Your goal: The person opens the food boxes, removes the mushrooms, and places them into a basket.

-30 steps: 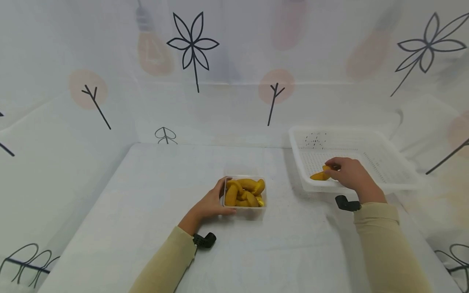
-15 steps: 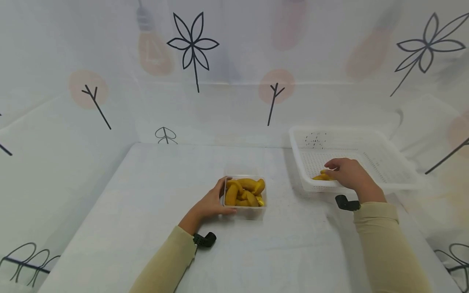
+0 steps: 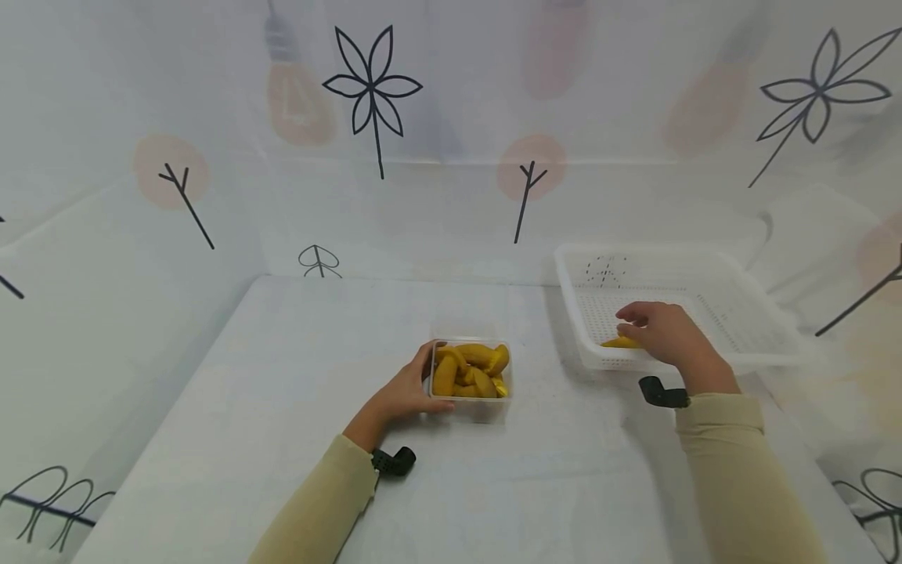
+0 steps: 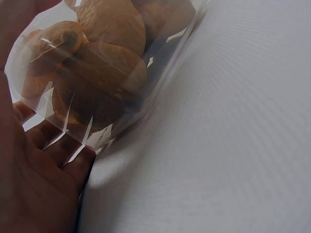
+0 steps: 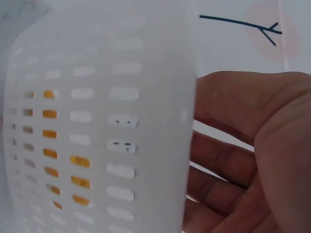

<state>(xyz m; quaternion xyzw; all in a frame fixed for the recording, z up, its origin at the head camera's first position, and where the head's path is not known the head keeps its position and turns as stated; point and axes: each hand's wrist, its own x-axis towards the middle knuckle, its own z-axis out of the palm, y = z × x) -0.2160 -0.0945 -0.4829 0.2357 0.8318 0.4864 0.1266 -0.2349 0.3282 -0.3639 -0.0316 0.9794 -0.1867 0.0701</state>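
left of the white perforated plastic basket (image 3: 611, 359), my left hand (image 3: 403, 393) grips a clear plastic box (image 3: 482, 412); inside the basket, my right hand (image 3: 668, 333) gapes by a slender yellow piece (image 3: 617, 343); i'd pinch its middle lightly.

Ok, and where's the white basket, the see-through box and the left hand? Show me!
White basket (image 3: 669, 269): head view, on its far inner wall.
See-through box (image 3: 481, 412): head view, on its near wall, below the rim.
Left hand (image 3: 405, 392): head view, on the middle of the hand.
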